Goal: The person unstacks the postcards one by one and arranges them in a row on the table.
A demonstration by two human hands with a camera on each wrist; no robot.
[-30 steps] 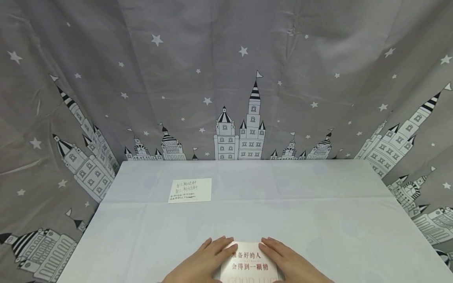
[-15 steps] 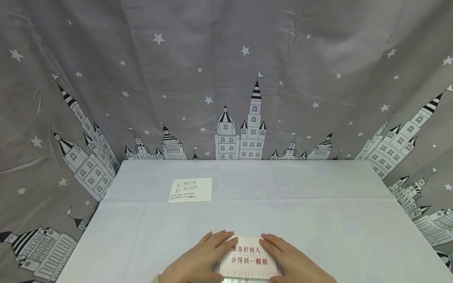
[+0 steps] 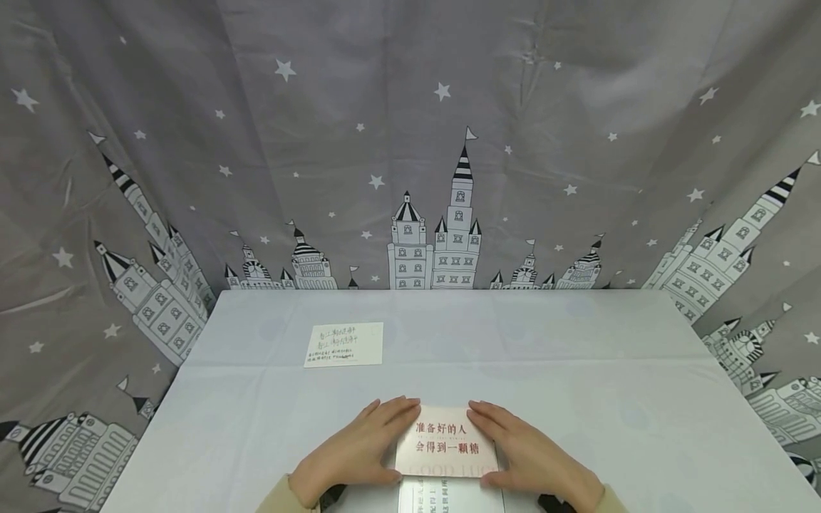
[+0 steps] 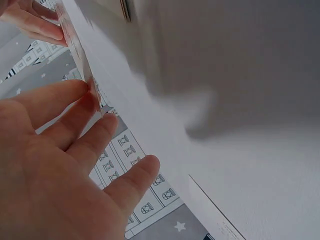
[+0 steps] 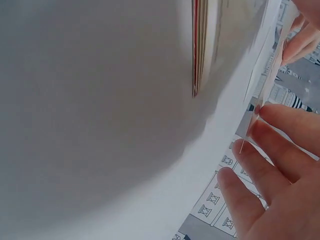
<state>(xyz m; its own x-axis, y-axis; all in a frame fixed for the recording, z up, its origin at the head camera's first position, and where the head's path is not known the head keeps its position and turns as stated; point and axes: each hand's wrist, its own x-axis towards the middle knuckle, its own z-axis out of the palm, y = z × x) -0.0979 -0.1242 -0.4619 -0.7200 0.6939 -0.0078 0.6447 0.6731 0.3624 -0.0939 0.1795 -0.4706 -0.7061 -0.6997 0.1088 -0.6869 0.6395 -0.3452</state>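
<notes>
A pale pinkish card [image 3: 445, 450] with red Chinese characters and faint "GOOD LUCK" lettering is held up between both hands. My left hand [image 3: 359, 445] grips its left edge, thumb at the near corner and fingers along the side. At the right edge, my right hand [image 3: 529, 452] grips it the same way. Both wrist views show the card edge-on, the thin card [image 5: 270, 82] raised above the table. Below its near edge lies a stack of cards [image 3: 452, 496], its top one white with grey characters. The right wrist view shows the stack's layered edges [image 5: 198, 55].
A white card [image 3: 345, 345] with handwritten black characters lies at the back left of the white-covered table [image 3: 577, 385]. Behind and along both sides hangs a grey curtain [image 3: 321, 142] printed with stars and castles.
Both hands have moved away from the body, carrying the card forward. The stack with grey characters has come into view below it. The handwritten card has stayed in place.
</notes>
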